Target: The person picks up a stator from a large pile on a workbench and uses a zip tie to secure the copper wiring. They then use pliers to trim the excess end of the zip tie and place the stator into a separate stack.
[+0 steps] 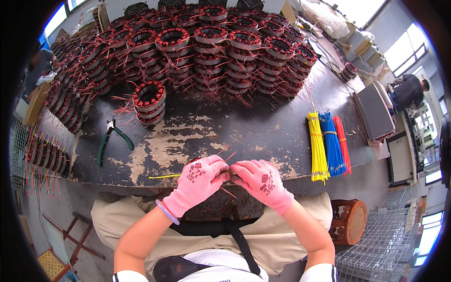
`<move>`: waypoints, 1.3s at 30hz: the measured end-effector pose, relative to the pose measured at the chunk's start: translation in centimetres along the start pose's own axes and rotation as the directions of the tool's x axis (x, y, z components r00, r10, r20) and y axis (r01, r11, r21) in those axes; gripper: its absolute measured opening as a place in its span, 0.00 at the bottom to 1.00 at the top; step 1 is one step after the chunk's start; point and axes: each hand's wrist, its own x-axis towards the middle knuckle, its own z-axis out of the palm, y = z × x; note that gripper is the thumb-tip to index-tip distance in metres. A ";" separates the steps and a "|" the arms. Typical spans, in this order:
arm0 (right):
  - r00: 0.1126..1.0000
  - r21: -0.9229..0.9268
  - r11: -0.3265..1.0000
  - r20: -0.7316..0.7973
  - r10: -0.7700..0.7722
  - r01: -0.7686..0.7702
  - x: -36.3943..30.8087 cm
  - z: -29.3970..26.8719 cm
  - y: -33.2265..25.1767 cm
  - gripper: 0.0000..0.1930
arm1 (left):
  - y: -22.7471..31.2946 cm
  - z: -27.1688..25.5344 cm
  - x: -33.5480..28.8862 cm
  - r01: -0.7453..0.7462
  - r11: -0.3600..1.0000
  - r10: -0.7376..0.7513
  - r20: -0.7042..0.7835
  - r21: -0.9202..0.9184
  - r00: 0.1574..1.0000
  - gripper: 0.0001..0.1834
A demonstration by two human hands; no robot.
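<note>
Both my hands wear pink gloves and meet at the near edge of the worn black table [263,127]. My left hand [199,181] pinches a thin yellow sleeve tube [164,176] that sticks out to the left. My right hand [263,181] grips thin red wires [228,191] between the two hands. They belong to a wound stator [221,204] resting on my lap, mostly hidden under my hands.
Stacks of red-wound stators [206,42] fill the far half of the table, and a short stack [149,101] stands apart, nearer. Green-handled pliers [110,138] lie at left. Yellow, blue and red tube bundles [329,145] lie at right. A person [408,91] sits far right.
</note>
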 end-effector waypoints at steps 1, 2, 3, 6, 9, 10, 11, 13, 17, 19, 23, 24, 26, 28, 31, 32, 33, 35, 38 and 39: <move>0.997 0.084 0.994 0.031 0.068 -0.070 0.2 0.3 0.2 0.07 | 0.0 -0.1 0.1 -0.017 1.000 0.017 -0.001 0.007 1.000 0.08; 0.989 0.165 0.976 0.068 0.132 -0.141 0.5 0.4 0.2 0.06 | 0.0 -0.1 0.1 -0.034 0.999 0.034 -0.007 0.019 0.999 0.07; 0.861 0.388 0.769 0.245 0.445 -0.508 0.9 0.6 0.0 0.07 | -0.2 0.1 0.2 -0.052 0.998 0.052 -0.014 0.031 0.999 0.07; 0.671 0.623 0.289 0.555 0.492 -0.727 1.4 1.1 1.7 0.09 | 0.0 0.1 0.1 -0.078 0.996 0.079 -0.015 0.047 0.997 0.07; 0.858 0.416 0.751 0.202 0.473 -0.512 0.5 0.5 -0.1 0.10 | 0.0 -0.2 0.0 -0.040 0.999 0.040 0.001 0.028 0.999 0.08; 0.926 0.265 0.890 0.029 0.377 -0.371 0.0 0.2 -0.8 0.11 | 0.1 -0.1 0.0 -0.024 1.000 0.024 0.016 0.012 1.000 0.08; 0.990 0.013 0.993 -0.069 0.121 -0.121 -0.6 0.2 -0.2 0.16 | 0.0 0.1 0.0 -0.019 1.000 0.019 0.019 0.014 1.000 0.08; 0.995 -0.193 0.981 -0.091 -0.041 0.022 -0.3 0.8 0.0 0.19 | 0.0 0.0 0.2 -0.014 1.000 0.014 0.001 0.009 1.000 0.07; 0.842 0.406 0.739 0.307 0.443 -0.537 0.0 1.1 0.9 0.11 | -0.2 0.2 0.1 -0.064 0.998 0.064 -0.012 0.030 0.998 0.06; 0.610 0.610 0.165 0.654 0.447 -0.775 0.4 0.2 0.8 0.12 | -0.1 0.1 0.1 -0.062 0.998 0.062 0.002 0.026 0.998 0.06; 0.713 0.510 0.500 0.534 0.454 -0.700 0.2 -0.8 0.1 0.10 | 0.1 -0.2 0.2 -0.040 0.999 0.040 0.021 0.002 0.999 0.06; 0.861 0.399 0.771 0.340 0.378 -0.496 0.2 -0.8 0.1 0.09 | 0.0 -0.1 0.2 -0.041 0.999 0.041 0.013 -0.002 0.999 0.06; 1.000 -0.035 0.999 0.023 0.021 -0.021 -0.2 -0.5 -0.2 0.09 | -0.2 0.1 0.1 -0.045 0.999 0.045 -0.005 0.014 0.999 0.05; 0.999 0.039 0.999 0.027 0.031 -0.032 0.1 -0.1 -0.1 0.09 | -0.2 0.1 0.0 -0.042 0.999 0.042 -0.018 0.019 0.999 0.06; 0.808 0.367 0.727 0.370 0.458 -0.581 0.7 0.7 1.0 0.09 | -0.3 0.2 0.2 -0.096 0.995 0.096 -0.027 0.025 0.995 0.06; 0.649 0.518 0.393 0.573 0.501 -0.760 1.3 0.4 1.4 0.10 | -0.4 0.3 0.2 -0.114 0.993 0.114 -0.030 0.029 0.993 0.07; 0.651 0.549 0.357 0.572 0.499 -0.756 0.8 1.0 1.8 0.09 | -0.2 0.2 0.1 -0.104 0.994 0.105 -0.016 0.029 0.994 0.07; 0.761 0.513 0.564 0.383 0.524 -0.647 0.3 1.0 1.2 0.09 | -0.1 0.1 0.1 -0.085 0.996 0.085 -0.009 0.029 0.996 0.07; 0.967 0.053 0.970 -0.077 0.241 -0.238 0.1 0.1 -1.3 0.09 | -0.2 0.3 -0.1 -0.063 0.998 0.063 -0.015 0.017 0.998 0.07; 0.989 -0.124 0.989 -0.135 0.059 -0.076 0.2 0.0 -1.2 0.08 | -0.2 0.3 0.1 -0.050 0.999 0.051 -0.010 0.017 0.999 0.06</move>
